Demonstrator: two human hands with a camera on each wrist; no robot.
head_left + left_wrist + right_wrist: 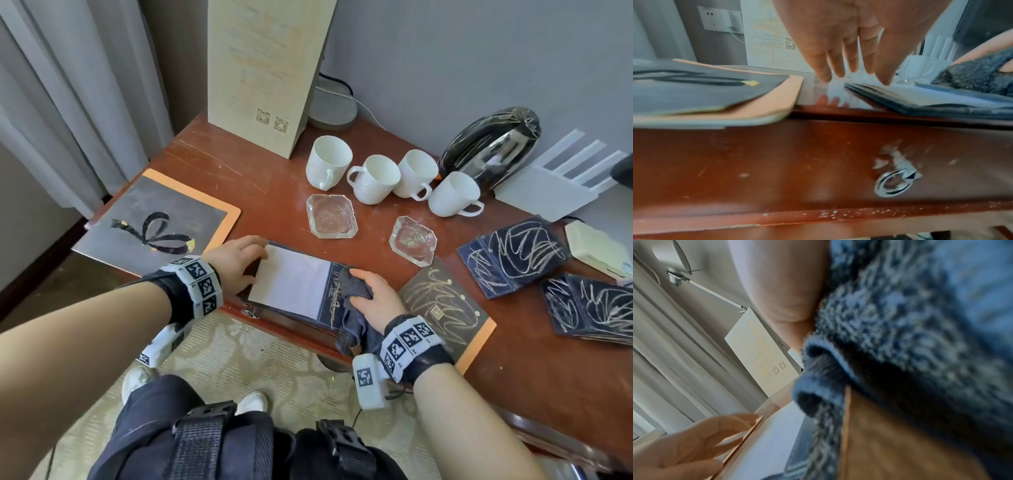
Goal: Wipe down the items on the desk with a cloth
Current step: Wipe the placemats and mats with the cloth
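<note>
At the near edge of the desk, at 6 o'clock from the mugs, a dark folder lies open with a white notepad set in its left half. The right hand presses a dark blue-grey cloth onto the folder's right panel; fingers and thumb are curled round the bunched fabric, and a loose tail of cloth hangs over the desk edge. The left hand rests at 9 o'clock of the notepad, fingers straight and relaxed, tips touching the folder's left edge, holding nothing.

At 9 o'clock of the folder lies a grey board with an orange border, overhanging the desk corner. At 3 o'clock, a dark card with gold scribbles lies flat just beside the right hand. At 12 to 1 o'clock stand two glass ashtrays, well apart from each other. Beyond them, four white mugs sit in a row. At 11 o'clock, a tall cream sign with QR codes stands upright. At 2 o'clock, a dark kettle sits by the wall, with dark blue booklets stacked towards 3 o'clock. The left wrist view shows a metal ring pull on the drawer front below the folder.
</note>
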